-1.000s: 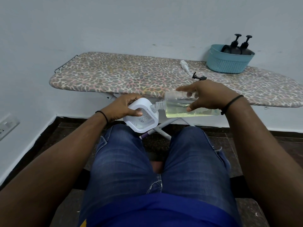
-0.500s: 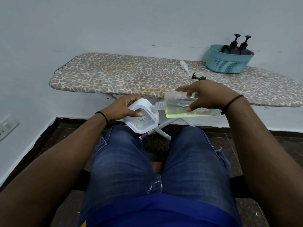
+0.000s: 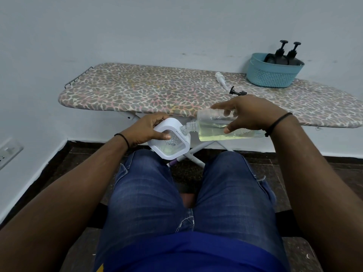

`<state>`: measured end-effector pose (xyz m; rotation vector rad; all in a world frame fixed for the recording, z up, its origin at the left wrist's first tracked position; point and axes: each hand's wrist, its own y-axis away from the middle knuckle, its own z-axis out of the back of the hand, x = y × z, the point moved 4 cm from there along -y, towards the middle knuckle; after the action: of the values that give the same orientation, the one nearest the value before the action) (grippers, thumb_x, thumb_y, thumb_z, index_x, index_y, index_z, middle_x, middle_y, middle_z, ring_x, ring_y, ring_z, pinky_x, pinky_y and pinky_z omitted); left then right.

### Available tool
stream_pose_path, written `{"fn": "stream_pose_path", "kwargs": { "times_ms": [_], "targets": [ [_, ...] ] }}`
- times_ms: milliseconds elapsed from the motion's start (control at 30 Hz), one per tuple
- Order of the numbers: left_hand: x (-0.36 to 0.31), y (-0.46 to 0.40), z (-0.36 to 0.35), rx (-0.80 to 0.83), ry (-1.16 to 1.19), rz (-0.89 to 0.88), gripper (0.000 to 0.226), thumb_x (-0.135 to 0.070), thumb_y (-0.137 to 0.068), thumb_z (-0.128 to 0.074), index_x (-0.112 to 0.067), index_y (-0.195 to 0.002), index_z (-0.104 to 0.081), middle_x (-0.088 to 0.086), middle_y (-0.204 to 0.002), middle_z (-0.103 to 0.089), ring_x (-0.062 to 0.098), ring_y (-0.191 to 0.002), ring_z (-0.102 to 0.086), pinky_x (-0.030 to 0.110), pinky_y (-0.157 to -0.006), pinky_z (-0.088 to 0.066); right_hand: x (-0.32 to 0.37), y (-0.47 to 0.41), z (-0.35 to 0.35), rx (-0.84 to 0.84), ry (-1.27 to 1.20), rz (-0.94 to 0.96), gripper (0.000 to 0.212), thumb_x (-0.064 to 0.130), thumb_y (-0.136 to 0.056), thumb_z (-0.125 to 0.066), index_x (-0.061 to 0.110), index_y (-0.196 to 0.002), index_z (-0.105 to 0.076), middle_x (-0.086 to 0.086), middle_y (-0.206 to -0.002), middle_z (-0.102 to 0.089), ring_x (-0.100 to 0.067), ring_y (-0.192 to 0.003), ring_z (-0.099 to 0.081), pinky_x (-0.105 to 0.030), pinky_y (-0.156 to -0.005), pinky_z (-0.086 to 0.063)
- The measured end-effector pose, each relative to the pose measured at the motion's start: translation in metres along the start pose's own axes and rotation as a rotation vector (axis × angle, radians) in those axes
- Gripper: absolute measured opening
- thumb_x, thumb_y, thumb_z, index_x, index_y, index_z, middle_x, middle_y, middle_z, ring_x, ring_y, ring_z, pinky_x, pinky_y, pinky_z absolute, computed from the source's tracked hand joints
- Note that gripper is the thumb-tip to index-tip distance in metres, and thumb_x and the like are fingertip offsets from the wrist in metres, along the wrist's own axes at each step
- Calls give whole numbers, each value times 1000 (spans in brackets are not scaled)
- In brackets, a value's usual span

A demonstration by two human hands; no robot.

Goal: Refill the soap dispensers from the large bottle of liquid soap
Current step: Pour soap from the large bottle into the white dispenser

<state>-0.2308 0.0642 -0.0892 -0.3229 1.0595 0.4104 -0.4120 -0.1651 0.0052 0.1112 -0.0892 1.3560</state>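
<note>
My right hand (image 3: pixel 249 112) grips a clear bottle (image 3: pixel 214 128) of pale yellow liquid soap, tipped on its side with its open neck pointing left. The neck rests over the rim of a white square soap dispenser (image 3: pixel 172 141), which my left hand (image 3: pixel 147 130) holds above my left knee, thumb inside its open top. A little pale liquid lies in the dispenser's clear bottom. Two dark pump dispensers (image 3: pixel 282 55) stand in a teal basket (image 3: pixel 273 75) at the far right of the ironing board.
The leopard-print ironing board (image 3: pixel 157 93) stands against the wall in front of me. A white pump head (image 3: pixel 221 78) and a black pump head (image 3: pixel 236 92) lie loose on it near the basket. A wall socket (image 3: pixel 7 152) sits low on the left.
Nothing has visibly changed; both hands keep the bottle tipped over the dispenser.
</note>
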Motion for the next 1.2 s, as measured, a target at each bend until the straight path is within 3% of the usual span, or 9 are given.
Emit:
{"fn": "stream_pose_path", "kwargs": {
  "times_ms": [100, 333, 667, 833, 1033, 1200],
  "targets": [
    [-1, 1, -1, -4, 28, 0, 51, -22, -71, -85, -16, -118, -66, 10, -117, -71, 13, -102, -68, 30, -91, -54, 0, -1, 0, -4, 14, 4, 84, 42, -71, -86, 48, -143, -43, 12, -106, -64, -13, -92, -56, -35, -76, -48],
    [0, 1, -1, -4, 17, 6, 53, -23, -71, -84, -13, -119, -65, 13, -117, -71, 18, -104, -68, 39, -96, -54, 0, -1, 0, 0, 16, 2, 84, 41, -71, -86, 48, -143, -43, 12, -107, -65, -13, -92, -56, -36, -78, -50],
    [-2, 1, -1, -7, 31, 3, 52, -23, -71, -84, -14, -118, -65, 12, -117, -71, 15, -102, -68, 34, -93, -54, 2, 1, 1, 4, 15, 3, 84, 40, -71, -86, 47, -143, -43, 11, -106, -64, -15, -93, -57, -36, -78, -50],
    [0, 0, 0, 1, 17, 5, 48, -16, -75, -85, -15, -118, -65, 13, -118, -70, 18, -105, -67, 40, -97, -53, 2, 1, 1, 4, 19, 2, 84, 40, -71, -86, 47, -143, -43, 12, -106, -64, -14, -94, -57, -36, -77, -50],
    [-1, 1, -1, -8, 16, -1, 52, -24, -70, -84, -15, -118, -65, 13, -117, -70, 18, -104, -67, 40, -96, -54, 1, 1, 2, -2, 20, 0, 83, 41, -71, -86, 48, -143, -43, 13, -107, -63, -13, -93, -56, -35, -76, -48],
    [-1, 0, -1, -15, -5, -4, 56, -25, -71, -84, -9, -120, -64, 16, -118, -68, 27, -108, -67, 46, -99, -53, 1, 1, 1, -3, 23, 2, 84, 42, -71, -86, 50, -142, -42, 13, -107, -63, -13, -94, -57, -34, -75, -48]
  ]
}}
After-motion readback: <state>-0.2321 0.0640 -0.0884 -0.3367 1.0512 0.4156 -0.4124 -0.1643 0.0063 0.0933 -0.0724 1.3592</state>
